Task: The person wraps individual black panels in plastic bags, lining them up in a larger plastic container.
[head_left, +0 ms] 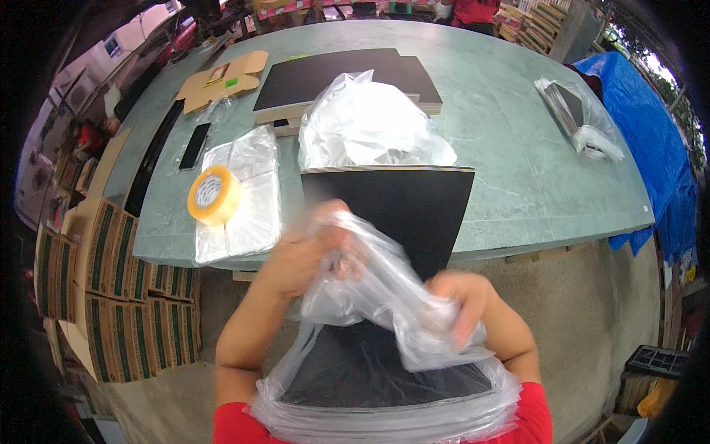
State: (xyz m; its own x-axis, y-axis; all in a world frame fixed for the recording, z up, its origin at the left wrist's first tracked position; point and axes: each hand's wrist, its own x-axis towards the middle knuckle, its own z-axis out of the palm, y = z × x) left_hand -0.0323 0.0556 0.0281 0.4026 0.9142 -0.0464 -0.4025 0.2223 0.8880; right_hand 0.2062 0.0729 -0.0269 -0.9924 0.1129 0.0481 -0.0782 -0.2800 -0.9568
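A clear plastic bag [355,296] is bunched up between my two hands. My left hand [314,248], slightly blurred, grips one gathered part of it, and my right hand [462,303] has its fingers closed on a lower fold to the right. Below them, a black board [370,362] lies under clear plastic that wraps round its near end, close to my body. Beyond my hands a black panel [399,203] rises to the table edge; whether it joins the wrapped board is hidden by the bunched plastic.
On the green table [532,192] lie a tape roll [214,196] over folded clear bags [255,166], a phone [194,146], flattened cardboard [222,80], stacked black boards [333,74], white plastic [370,122] and a bagged bundle [573,111]. Cartons [133,318] stand left; a blue tarp [640,126] hangs right.
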